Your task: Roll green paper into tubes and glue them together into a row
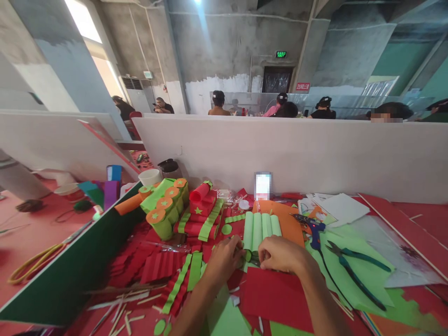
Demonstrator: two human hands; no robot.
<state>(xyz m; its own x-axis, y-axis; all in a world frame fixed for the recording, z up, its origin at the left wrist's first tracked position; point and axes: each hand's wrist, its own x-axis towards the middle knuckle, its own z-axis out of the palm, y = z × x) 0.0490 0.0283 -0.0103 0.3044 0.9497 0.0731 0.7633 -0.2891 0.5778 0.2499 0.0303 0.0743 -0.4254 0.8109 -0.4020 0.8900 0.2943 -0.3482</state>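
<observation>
My left hand (226, 255) is closed, its fingertips at a small green round piece (248, 255). My right hand (280, 254) has its fingers curled together just to the right. Something dark lies between the two hands, too small to make out, and what each hand grips is partly hidden. Directly beyond my fingers stand several pale green paper rolls (262, 228) side by side. A sheet of red paper (276, 296) lies below my right hand. Orange paper (290, 224) extends behind the rolls.
A blue glue gun (317, 231) and green-handled pliers (357, 268) lie at right. Red paper bundles with green bands (199, 224) and green-orange rolls (164, 210) stand at left, beside a dark green board (70, 284). A phone (263, 186) leans against the white partition (297, 149).
</observation>
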